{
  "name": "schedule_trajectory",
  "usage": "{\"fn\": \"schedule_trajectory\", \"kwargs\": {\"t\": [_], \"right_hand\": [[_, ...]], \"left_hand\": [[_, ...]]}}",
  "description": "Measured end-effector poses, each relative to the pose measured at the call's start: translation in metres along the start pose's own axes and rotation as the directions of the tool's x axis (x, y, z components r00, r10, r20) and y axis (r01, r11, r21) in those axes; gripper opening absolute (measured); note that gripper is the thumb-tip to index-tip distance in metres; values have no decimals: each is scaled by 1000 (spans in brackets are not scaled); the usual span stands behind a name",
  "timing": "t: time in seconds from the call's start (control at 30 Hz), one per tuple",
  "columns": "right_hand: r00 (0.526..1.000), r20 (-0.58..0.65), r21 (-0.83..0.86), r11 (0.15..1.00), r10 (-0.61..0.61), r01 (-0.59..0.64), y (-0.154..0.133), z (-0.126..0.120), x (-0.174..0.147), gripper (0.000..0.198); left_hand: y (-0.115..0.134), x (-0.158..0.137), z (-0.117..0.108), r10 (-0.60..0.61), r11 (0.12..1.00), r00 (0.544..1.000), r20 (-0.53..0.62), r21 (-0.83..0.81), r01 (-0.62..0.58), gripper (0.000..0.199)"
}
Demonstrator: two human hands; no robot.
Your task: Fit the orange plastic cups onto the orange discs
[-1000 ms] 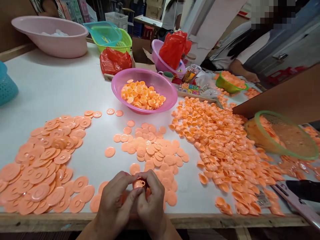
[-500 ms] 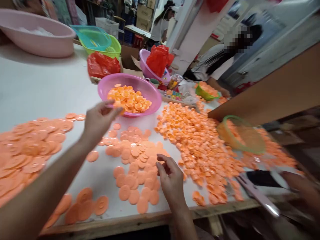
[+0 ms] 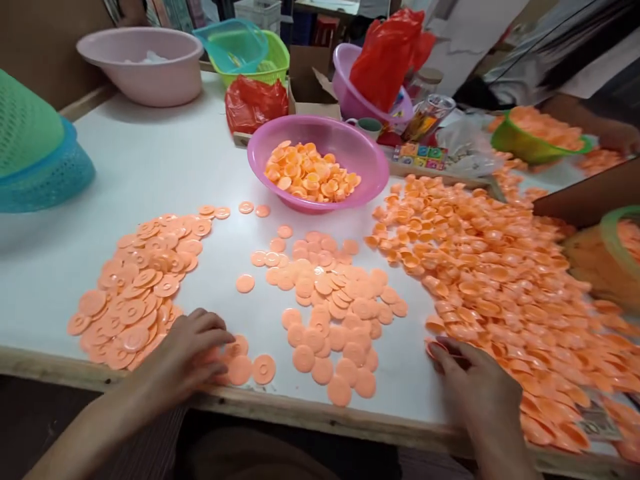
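Note:
My left hand (image 3: 193, 353) reaches over a few orange plastic discs (image 3: 264, 369) near the table's front edge. Its fingers are apart and partly curled, with the fingertips close to the discs. Between the thumb and fingers of my right hand (image 3: 477, 393) is a small orange plastic cup (image 3: 436, 348), at the left edge of a wide heap of cup-shaped pieces (image 3: 480, 287). Flat orange discs (image 3: 345, 287) lie scattered between my hands, and a thicker pile of discs (image 3: 135, 293) is on the left. A pink bowl (image 3: 367, 170) behind them holds joined-looking orange pieces (image 3: 310, 173).
Green and blue baskets (image 3: 45, 167) stand at the left. Along the back are a pale pink tub (image 3: 145, 70), a red bag (image 3: 255, 107) and a purple basin (image 3: 345, 73). Another person's arm (image 3: 575, 193) extends over the heap at right, near a green-rimmed basket (image 3: 607, 247).
My left hand has left the pink bowl, where it held an orange piece, and come down to the front discs. My right hand has moved to the cup heap. The view has turned.

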State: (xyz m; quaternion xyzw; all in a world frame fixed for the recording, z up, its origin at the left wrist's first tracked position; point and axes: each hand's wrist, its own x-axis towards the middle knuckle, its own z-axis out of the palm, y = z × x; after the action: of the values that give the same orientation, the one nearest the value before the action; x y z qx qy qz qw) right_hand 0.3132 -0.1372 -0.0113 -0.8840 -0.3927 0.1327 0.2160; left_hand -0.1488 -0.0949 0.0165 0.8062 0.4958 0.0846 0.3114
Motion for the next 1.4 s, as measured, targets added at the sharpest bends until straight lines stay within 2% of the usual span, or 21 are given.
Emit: {"fn": "schedule_trajectory", "kwargs": {"t": [0.1, 0.13, 0.2, 0.27, 0.37, 0.4, 0.47, 0.6, 0.73, 0.83, 0.97, 1.03, 1.1, 1.23, 1.33, 1.4], "right_hand": [[995, 83, 226, 971, 61, -78, -26, -1, -10, 32], [991, 129, 313, 946, 46, -85, -37, 1, -18, 32], [973, 222, 445, 894, -64, -43, -62, 9, -40, 25], [915, 330, 513, 858, -230, 30, -89, 23, -67, 15], [770, 503, 537, 840, -392, 77, -122, 47, -104, 11], [734, 537, 534, 841, -414, 83, -130, 55, -113, 11], [705, 563, 515, 850, -432, 109, -140, 68, -125, 10], [692, 554, 428, 871, -463, 240, -149, 83, -137, 15], [692, 526, 308, 869, -494, 387, -155, 87, -145, 21], [686, 532, 287, 868, -496, 404, -157, 85, -149, 21], [677, 522, 270, 853, -519, 446, -153, 85, -150, 18], [680, 512, 233, 847, -525, 478, -151, 85, -149, 17], [671, 525, 197, 842, -524, 503, -151, 85, -148, 15], [611, 604, 117, 816, -511, 567, -158, 81, -149, 14], [551, 638, 43, 740, -537, 671, -165, 80, -152, 11], [547, 625, 22, 714, -556, 700, -165, 82, -154, 12]], "left_hand": [[17, -1, 21, 54, 998, 998, -11, 25, -54, 29], [23, 3, 28, 83, 996, 997, -1, 28, -83, 27], [32, 14, 40, 132, 991, 991, 5, 37, -132, 20], [35, 24, 50, 161, 986, 987, -15, 48, -160, 16], [31, 29, 55, 176, 984, 982, -73, 51, -173, 26], [29, 28, 56, 179, 983, 980, -90, 52, -175, 29], [26, 26, 57, 179, 983, 977, -116, 53, -174, 26], [23, 23, 63, 202, 979, 970, -133, 33, -199, 8], [23, 23, 62, 190, 981, 973, -134, -8, -193, 15], [26, 22, 53, 162, 976, 983, -80, -135, -172, 9], [31, 28, 55, 44, 948, 999, -1, -316, -42, 14], [33, 33, 66, -59, 939, 998, 4, -339, 57, 17], [33, 36, 77, -118, 935, 993, -13, -340, 107, 21], [34, 30, 85, -144, 923, 987, -68, -370, 109, 27], [36, 23, 83, -158, 919, 984, -80, -376, 118, 28], [37, 19, 83, -167, 922, 982, -92, -366, 122, 29]]}}
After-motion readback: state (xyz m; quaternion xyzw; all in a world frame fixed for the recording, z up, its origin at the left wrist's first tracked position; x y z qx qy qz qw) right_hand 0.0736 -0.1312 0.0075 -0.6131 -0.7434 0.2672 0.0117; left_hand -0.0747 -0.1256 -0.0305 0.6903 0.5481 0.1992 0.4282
